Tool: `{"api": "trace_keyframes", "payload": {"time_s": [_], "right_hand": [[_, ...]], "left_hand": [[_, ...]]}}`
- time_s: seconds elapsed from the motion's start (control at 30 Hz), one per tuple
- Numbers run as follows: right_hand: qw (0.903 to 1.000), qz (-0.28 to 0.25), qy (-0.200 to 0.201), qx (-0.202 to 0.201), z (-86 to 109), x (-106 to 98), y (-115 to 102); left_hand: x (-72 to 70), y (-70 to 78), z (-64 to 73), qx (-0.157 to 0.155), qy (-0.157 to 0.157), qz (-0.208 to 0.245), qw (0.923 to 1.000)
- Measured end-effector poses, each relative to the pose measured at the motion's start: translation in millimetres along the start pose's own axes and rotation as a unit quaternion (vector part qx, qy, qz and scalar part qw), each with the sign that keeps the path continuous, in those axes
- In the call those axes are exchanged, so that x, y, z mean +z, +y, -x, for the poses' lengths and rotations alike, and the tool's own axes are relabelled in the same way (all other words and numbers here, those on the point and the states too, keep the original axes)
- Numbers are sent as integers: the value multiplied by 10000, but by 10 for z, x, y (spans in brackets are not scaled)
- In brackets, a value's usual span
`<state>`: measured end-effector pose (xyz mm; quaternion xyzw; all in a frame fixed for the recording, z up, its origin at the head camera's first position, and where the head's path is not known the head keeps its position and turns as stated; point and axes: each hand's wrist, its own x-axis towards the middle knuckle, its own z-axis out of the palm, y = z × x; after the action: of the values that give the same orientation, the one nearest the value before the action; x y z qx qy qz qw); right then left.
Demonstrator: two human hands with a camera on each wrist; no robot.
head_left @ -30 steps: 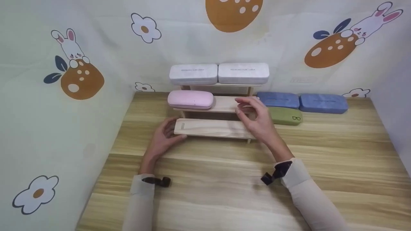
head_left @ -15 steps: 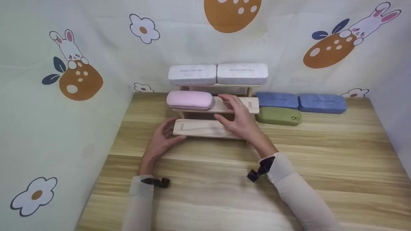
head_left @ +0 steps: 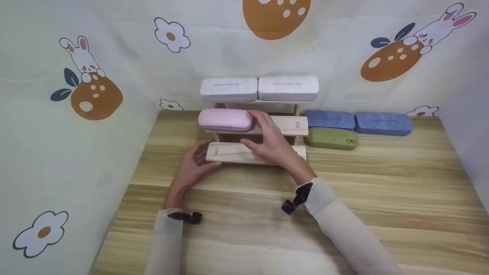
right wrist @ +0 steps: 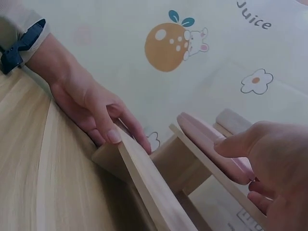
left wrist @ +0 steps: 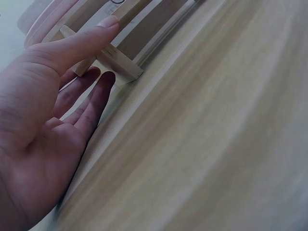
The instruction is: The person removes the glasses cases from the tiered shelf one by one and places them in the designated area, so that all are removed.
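Note:
A wooden three-step display rack (head_left: 229,153) stands near the back wall. My left hand (head_left: 191,165) grips the left end of its lowest step, thumb along the front edge and fingers round the end; in the left wrist view the thumb (left wrist: 86,43) lies across the wood by a leg. On the middle step lies a pink glasses case (head_left: 223,118). My right hand (head_left: 273,145) is spread at the case's right end, index fingertip right at its upper corner, thumb apart over the lowest step. In the right wrist view the thumb (right wrist: 236,146) overlaps the pink case.
Two white glasses cases (head_left: 229,89) sit side by side on the top step. Right of the rack, two blue cases (head_left: 384,123) and a green case (head_left: 332,138) lie on the wooden table (head_left: 244,229). A patterned cloth wall (head_left: 214,42) closes off the back.
My right hand has moved left from the right end of the rack to the right end of the pink glasses case, its fingers spreading. The left hand has stayed on the rack.

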<state>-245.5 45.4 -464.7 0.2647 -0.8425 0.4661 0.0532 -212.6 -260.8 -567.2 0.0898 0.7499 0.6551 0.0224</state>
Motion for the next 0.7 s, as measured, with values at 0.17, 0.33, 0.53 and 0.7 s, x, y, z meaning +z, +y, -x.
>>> {"api": "trace_keyframes", "payload": {"time_s": [0.17, 0.33, 0.53, 0.7], "right_hand": [[9996, 200, -72, 161, -84, 46, -37], [9991, 318, -25, 279, -160, 109, -66], [9983, 393, 241, 359, -216, 181, -105], [9974, 363, 522, 340, -219, 225, -103]], "left_hand": [[-6, 1, 6, 9, 6, -24, 10000], [-7, 4, 4, 37, 18, -27, 10000], [-12, 11, 11, -3, 0, -10, 10000], [-2, 4, 16, -57, 17, 16, 10000]]}}
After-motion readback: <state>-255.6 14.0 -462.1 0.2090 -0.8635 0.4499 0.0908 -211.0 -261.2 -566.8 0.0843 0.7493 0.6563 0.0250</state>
